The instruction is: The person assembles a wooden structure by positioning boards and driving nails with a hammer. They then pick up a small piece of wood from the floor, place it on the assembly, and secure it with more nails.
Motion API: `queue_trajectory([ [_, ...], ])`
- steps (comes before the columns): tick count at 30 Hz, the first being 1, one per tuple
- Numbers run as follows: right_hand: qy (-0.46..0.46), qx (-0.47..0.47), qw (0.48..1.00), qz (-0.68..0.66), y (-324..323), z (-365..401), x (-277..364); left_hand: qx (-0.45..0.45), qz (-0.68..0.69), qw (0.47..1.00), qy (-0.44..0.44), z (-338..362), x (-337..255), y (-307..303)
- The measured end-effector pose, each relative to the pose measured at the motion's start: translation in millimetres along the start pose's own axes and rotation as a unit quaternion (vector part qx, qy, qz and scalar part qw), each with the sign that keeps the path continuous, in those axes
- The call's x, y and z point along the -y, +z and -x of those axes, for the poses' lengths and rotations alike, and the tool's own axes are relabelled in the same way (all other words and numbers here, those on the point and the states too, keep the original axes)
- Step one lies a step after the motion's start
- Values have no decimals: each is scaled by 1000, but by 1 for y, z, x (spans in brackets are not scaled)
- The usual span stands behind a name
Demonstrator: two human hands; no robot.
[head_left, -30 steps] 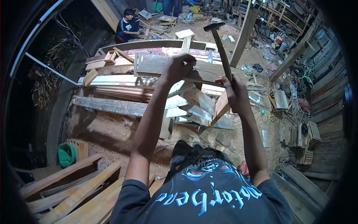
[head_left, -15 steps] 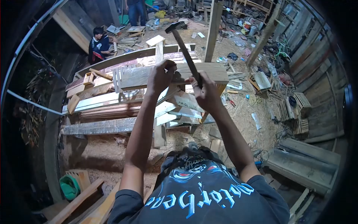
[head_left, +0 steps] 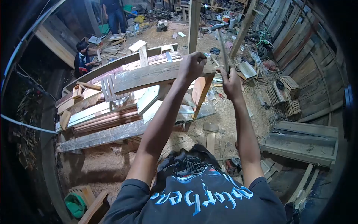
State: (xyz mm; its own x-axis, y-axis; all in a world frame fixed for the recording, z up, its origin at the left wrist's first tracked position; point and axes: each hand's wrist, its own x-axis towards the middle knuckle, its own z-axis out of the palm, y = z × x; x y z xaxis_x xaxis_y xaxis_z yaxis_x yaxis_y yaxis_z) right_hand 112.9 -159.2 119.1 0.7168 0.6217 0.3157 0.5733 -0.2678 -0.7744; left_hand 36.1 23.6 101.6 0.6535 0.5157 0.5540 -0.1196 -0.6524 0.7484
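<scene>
A hammer (head_left: 223, 48) stands upright in my right hand (head_left: 233, 84), its head above the hand and its handle wrapped by my fingers. My left hand (head_left: 192, 65) is closed, fingers pinched together, over the right part of a wide wooden board (head_left: 145, 77); whatever it may hold is too small or hidden to name. The board lies raised across a pile of planks. Several thin slats (head_left: 108, 87) lean at the board's left end. Below the board's right end is a slanted wooden leg (head_left: 203, 95).
A person (head_left: 82, 58) crouches at the upper left, and another person (head_left: 115, 16) stands behind. Wooden posts (head_left: 193, 28) rise beyond the board. Crates (head_left: 289, 87) sit at the right, and a green bucket (head_left: 75, 204) stands at the lower left.
Both hands have moved to the right relative to the board, the hammer going along with the right one. The view has shifted, so the bench and the people appear further left.
</scene>
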Motion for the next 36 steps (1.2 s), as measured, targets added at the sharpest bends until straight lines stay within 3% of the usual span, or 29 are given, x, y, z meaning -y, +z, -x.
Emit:
queue_trajectory([
  [2,-4,-4,999,36,3,-6,-9,24,-54,997,-42,-2,-18,8],
  [3,-28,-9,998,-61,9,-7,-13,24,-57,997,-40,-4,-14,14],
  [4,14,30,999,-18,5,-9,-13,18,-72,997,-22,-5,-9,19],
  [6,-59,2,997,-40,14,-15,-29,13,-93,996,-8,-4,-1,25],
  [9,-107,-20,990,-93,20,-19,-44,-13,-56,997,-58,-5,5,28],
  [21,-11,127,978,-167,-6,-25,-42,-15,-151,984,-93,-3,-3,28],
  [27,-59,116,973,-193,1,-31,-54,-17,-128,986,-101,-1,4,31],
  [36,-35,145,975,-163,-12,-32,-56,-17,-137,985,-105,-1,2,30],
])
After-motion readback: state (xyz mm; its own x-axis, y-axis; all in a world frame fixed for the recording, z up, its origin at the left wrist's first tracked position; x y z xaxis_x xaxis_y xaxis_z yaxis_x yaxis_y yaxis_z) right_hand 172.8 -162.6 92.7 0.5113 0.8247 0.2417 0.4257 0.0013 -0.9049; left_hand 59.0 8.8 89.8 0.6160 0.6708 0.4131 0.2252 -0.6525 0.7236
